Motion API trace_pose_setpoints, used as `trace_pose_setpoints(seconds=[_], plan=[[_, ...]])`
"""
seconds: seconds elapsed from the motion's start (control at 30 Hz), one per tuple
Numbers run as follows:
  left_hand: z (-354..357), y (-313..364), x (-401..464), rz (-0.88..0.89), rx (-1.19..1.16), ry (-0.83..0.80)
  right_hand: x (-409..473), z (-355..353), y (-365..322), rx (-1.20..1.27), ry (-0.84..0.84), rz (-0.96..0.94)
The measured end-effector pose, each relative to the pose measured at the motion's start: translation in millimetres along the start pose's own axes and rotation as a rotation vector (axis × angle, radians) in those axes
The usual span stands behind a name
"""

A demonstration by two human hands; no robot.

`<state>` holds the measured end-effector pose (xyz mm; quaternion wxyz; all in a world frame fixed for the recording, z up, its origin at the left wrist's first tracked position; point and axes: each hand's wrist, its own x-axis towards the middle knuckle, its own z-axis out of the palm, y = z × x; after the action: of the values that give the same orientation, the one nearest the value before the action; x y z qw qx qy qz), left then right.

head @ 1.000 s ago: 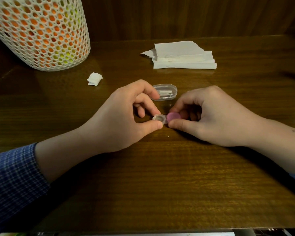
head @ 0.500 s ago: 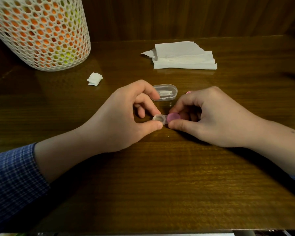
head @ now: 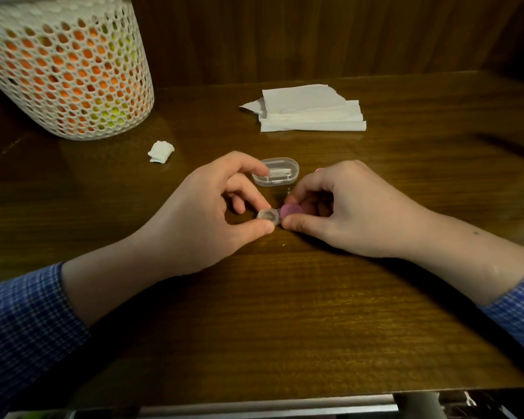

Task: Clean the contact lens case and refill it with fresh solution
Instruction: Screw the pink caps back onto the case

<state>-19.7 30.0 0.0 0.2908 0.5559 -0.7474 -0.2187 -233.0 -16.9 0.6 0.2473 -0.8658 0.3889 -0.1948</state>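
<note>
At centre of wooden table [head: 285, 313]: contact lens case [head: 270, 215], uncapped left well pinched by left hand [head: 200, 216], thumb and fingers curled around it. Pink cap [head: 291, 210] on right well, pinched by right hand [head: 351, 210]. Just behind: clear oval box [head: 277, 172]. Farther back: folded tissues [head: 312, 110], crumpled tissue [head: 161, 151], white mesh basket [head: 67, 71].
</note>
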Motion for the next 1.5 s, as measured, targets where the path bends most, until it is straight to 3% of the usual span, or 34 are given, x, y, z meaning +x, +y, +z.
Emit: trace_pose_setpoints(seconds=[0.37, 0.63, 0.9, 1.5], plan=[[-2.4, -9.5, 0.7, 0.038, -0.016, -0.031, -1.2, -4.5, 9.6, 0.055, -0.004, 0.029], [0.0, -14.5, 3.2, 0.018, -0.035, 0.039, -0.3, -3.5, 10.1, 0.132, 0.022, 0.052], [0.2, -8.4, 2.2, 0.001, -0.026, 0.062, -2.4, -1.0, 0.8, 0.133, -0.044, -0.028], [1.6, -7.0, 2.2, 0.015, -0.072, 0.026, 2.4, -6.5, 10.2, 0.246, 0.039, 0.019]])
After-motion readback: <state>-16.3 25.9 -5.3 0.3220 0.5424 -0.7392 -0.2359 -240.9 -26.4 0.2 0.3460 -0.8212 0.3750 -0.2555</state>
